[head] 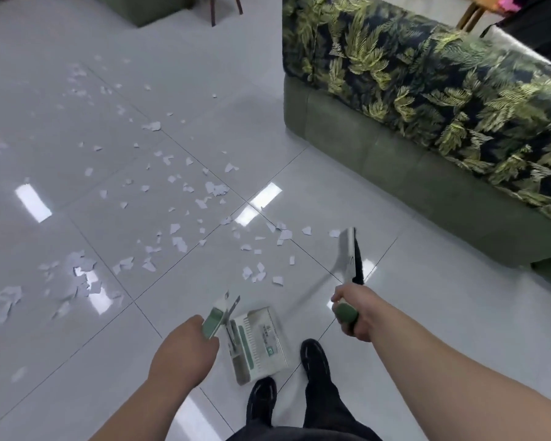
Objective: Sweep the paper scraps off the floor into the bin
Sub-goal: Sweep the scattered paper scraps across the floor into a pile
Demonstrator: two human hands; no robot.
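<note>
White paper scraps [178, 240] lie scattered over the glossy tiled floor, from the far left down to just ahead of my feet. My left hand [185, 345] is closed around the green handle of a white dustpan [258, 342], whose pan rests on the floor in front of my shoes. My right hand [352, 310] grips the green handle of a broom [350, 256]. Its head with black bristles sits on the floor to the right of the nearest scraps. No bin is in view.
A green sofa [427, 173] with a leaf-print cover stands close on the right, its base just beyond the broom head. Another green furniture piece [147, 7] and wooden chair legs [226, 7] stand at the far top. My two black shoes [312, 358] are at the bottom.
</note>
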